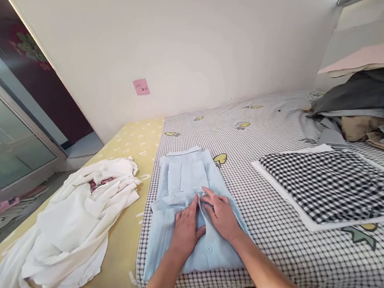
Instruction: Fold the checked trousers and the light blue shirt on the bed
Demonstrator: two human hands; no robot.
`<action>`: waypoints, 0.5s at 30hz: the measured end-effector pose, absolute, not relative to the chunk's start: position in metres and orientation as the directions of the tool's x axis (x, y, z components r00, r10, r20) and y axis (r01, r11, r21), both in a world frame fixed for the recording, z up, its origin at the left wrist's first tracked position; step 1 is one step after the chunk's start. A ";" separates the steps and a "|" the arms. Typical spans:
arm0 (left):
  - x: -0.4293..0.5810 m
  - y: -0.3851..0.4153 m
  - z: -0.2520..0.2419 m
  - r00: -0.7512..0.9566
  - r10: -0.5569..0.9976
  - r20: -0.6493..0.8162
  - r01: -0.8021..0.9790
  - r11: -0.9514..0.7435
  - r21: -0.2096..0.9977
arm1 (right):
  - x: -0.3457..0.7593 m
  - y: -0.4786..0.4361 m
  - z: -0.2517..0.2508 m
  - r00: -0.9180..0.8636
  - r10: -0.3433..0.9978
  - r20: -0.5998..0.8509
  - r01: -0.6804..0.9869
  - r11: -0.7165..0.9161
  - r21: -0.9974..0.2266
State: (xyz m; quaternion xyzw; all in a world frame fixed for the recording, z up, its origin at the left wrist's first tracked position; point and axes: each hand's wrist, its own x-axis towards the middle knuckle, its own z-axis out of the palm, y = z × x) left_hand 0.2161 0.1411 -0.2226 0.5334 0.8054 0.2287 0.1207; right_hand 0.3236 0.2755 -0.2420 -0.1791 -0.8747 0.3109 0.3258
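A light blue button-up shirt (pixel 170 209) lies partly folded on the bed, with its upper part laid over in layers. My left hand (pixel 185 229) rests on the shirt, fingers stretched out flat and pointing away from me. Beside it, my right hand (pixel 220 212) touches the shirt's opening edge with fingers spread and slightly bent. The fingertips of both hands nearly meet at a small raised fold of the cloth. A pale button (pixel 209 249) shows on the shirt below my right hand.
A crumpled white garment (pixel 68 221) lies on the yellow bedding (pixel 141 140) at left. On the checked bedsheet (pixel 209 127), a folded black-and-white checked garment (pixel 332 187) sits at right. Behind it is a pile of dark and grey clothes (pixel 370 90). A wall (pixel 194 41) borders the bed.
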 end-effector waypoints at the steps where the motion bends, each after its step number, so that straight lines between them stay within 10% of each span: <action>1: 0.216 0.141 -0.224 -0.402 0.913 0.066 0.805 0.318 0.501 | 0.323 0.275 -0.242 -0.732 0.518 0.444 0.123 0.740 -0.662; 11: 0.217 0.135 -0.242 -0.477 0.768 0.427 0.843 0.264 0.468 | 0.321 0.271 -0.235 -0.794 0.468 0.389 0.271 0.844 -0.463; 15: 0.217 0.136 -0.240 -0.409 0.828 0.383 0.896 0.285 0.340 | 0.317 0.271 -0.240 -0.739 0.517 0.431 0.190 0.775 -0.603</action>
